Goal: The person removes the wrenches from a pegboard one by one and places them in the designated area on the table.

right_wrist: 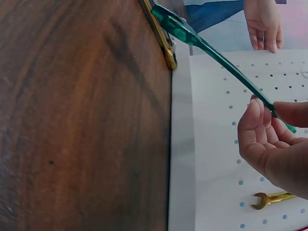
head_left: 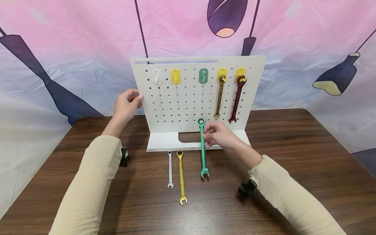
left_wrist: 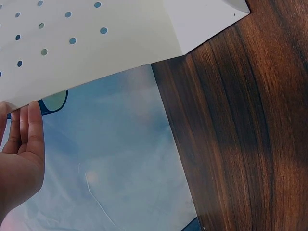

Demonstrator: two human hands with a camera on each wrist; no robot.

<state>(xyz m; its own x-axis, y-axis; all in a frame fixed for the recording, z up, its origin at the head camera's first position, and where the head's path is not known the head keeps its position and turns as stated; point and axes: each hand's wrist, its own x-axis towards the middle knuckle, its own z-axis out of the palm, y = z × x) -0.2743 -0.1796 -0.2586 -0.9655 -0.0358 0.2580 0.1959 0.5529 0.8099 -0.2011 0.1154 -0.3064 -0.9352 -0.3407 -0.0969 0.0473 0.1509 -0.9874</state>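
My right hand [head_left: 218,134] pinches a green combination wrench [head_left: 203,150] near its ring end, in front of the white pegboard [head_left: 188,107]. In the right wrist view the wrench's open end tilts out over the table, apart from it. My left hand [head_left: 127,106] grips the pegboard's left edge between thumb and fingers. A small silver wrench [head_left: 170,169] and a yellow-gold wrench [head_left: 181,178] lie side by side on the table before the board. On the board hang a bronze-gold wrench [head_left: 219,98] and a dark red wrench [head_left: 237,99].
Three hooks on the board carry nothing: a white hook [head_left: 157,77], a yellow hook [head_left: 176,77] and a green hook [head_left: 203,76]. The pegboard's base [head_left: 163,141] stands on the dark wooden table [head_left: 282,156]. A patterned cloth [head_left: 97,49] hangs behind.
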